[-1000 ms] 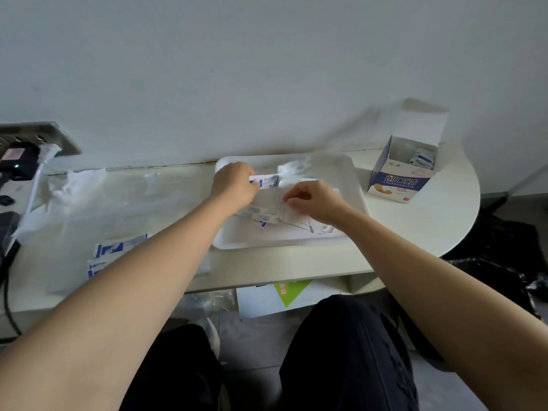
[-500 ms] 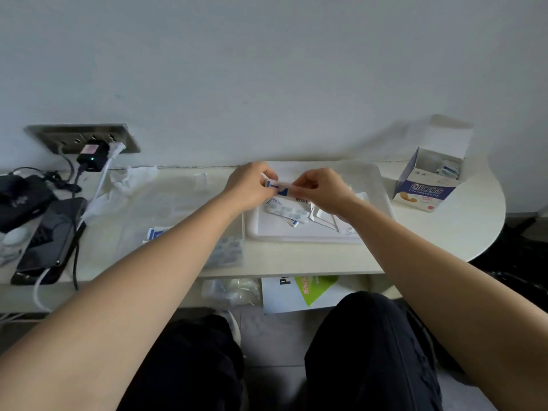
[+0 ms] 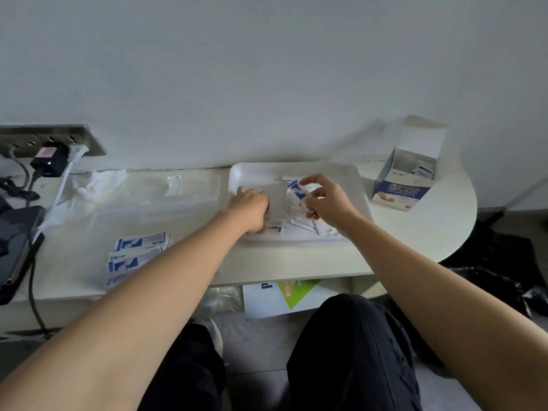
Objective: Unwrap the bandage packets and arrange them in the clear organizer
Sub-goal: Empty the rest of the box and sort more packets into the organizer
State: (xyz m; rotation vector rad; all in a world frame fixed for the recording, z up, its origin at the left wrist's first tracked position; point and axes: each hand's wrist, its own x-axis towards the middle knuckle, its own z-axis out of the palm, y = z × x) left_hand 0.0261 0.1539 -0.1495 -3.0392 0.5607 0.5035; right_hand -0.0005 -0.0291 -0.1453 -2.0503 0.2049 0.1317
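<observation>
My right hand [image 3: 329,203] pinches one bandage packet [image 3: 297,191], a tilted blue-and-white strip, over the single white tray [image 3: 296,169]. My left hand [image 3: 252,207] rests in the tray with its fingers hidden, so I can't tell their grip. About four stacked packets [image 3: 139,252] lie on the tabletop [image 3: 415,232], well left of the tray. One open box [image 3: 400,188] stands to its right.

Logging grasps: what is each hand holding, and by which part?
The right hand pinches a blue-and-white bandage packet by its near end. The left hand seems to hold a pale translucent sheet at its left edge.
</observation>
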